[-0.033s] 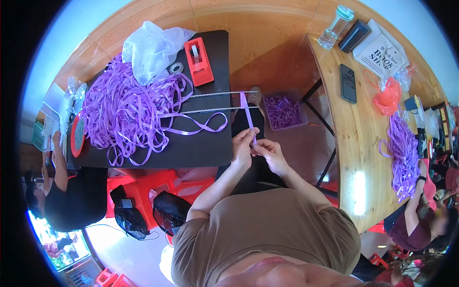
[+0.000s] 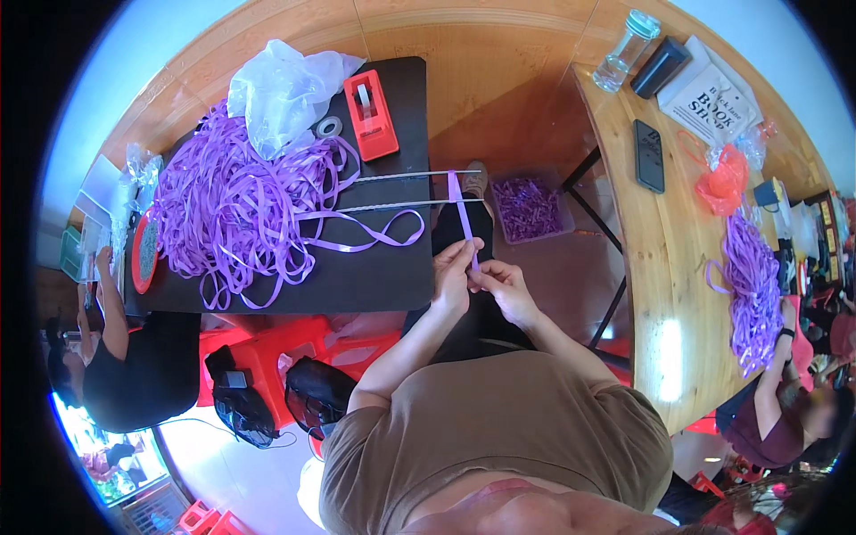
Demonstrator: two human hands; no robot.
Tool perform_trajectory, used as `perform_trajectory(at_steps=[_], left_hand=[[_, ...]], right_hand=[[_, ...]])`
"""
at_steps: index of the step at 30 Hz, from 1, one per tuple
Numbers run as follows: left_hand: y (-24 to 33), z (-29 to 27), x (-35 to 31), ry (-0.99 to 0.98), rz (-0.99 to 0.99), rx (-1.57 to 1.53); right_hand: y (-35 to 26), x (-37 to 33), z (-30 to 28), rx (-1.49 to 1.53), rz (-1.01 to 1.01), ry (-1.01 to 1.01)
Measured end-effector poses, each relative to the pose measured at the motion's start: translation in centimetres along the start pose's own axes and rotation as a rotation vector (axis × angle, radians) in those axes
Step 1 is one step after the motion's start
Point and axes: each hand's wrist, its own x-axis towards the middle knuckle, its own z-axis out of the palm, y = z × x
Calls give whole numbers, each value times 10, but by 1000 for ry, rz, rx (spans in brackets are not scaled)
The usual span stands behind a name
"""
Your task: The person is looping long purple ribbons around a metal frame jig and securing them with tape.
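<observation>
A narrow purple ribbon [image 2: 461, 212] is looped over two thin metal rods [image 2: 406, 205] that stick out past the right edge of the black table [image 2: 374, 276]. Its lower end comes down to my hands, above my lap. My left hand [image 2: 453, 272] pinches the ribbon between thumb and fingers. Just below and to the right, my right hand [image 2: 506, 290] closes its fingertips at the ribbon's tail. A large tangled heap of purple ribbon [image 2: 232, 205] covers much of the black table, and one loose curl reaches toward the rods.
Behind the rods are a red tape dispenser [image 2: 371, 120], a tape roll [image 2: 329, 127] and a clear plastic bag [image 2: 281, 98]. A bin [image 2: 532, 205] of purple pieces stands on the floor. To the right, a wooden table [image 2: 664, 285] bears a phone [image 2: 649, 156] and more ribbon [image 2: 751, 285]. Other people sit at both sides.
</observation>
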Motion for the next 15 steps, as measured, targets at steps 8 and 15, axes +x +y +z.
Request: perform_trajectory(at_steps=[8,15], left_hand=[[3,-1,-7,8,-85,-80],[-7,-19,-26,-82,-27,70]], right_hand=[[4,-1,6,5,20,25],[4,-5,12,28,40,-23]])
